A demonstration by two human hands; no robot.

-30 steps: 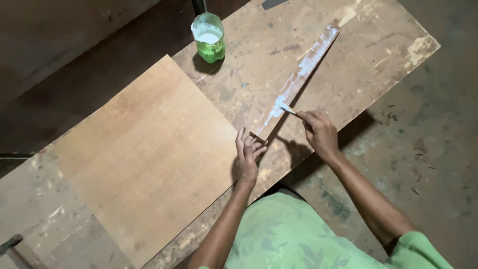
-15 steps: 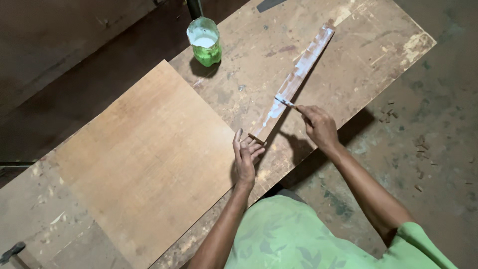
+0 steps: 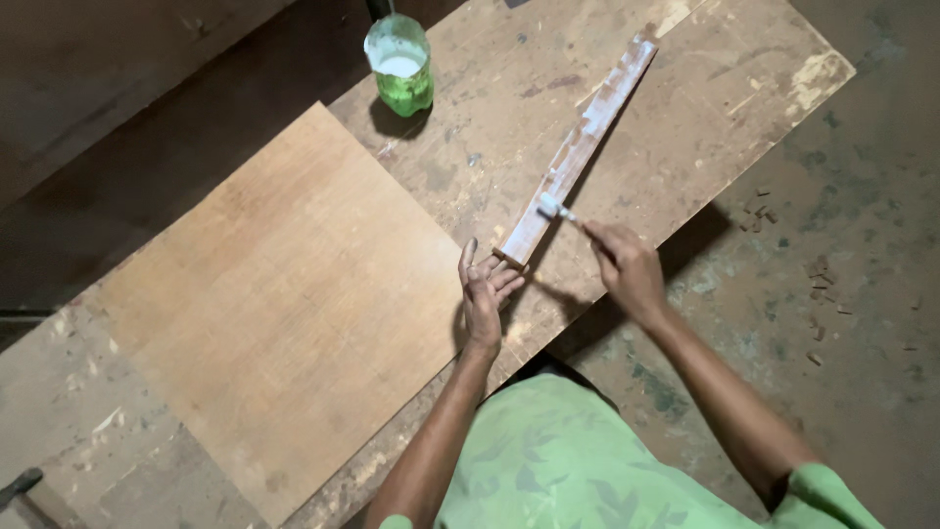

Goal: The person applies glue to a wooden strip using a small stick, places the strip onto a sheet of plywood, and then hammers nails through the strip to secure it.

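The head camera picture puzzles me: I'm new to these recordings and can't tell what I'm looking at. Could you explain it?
The camera sits on a person's head and looks down at their own two bare hands over a worn workbench. The left hand presses on the near end of a long wooden strip. The right hand holds a small white-tipped brush against that strip. A large plywood sheet lies to the left, and a cut-off green bottle of white liquid stands further back.

Left hand: flat on workbench, fingertips touching my wooden strip's near end.
Right hand: grips small brush, tip on strip.
Green bottle: eleven o'clock.
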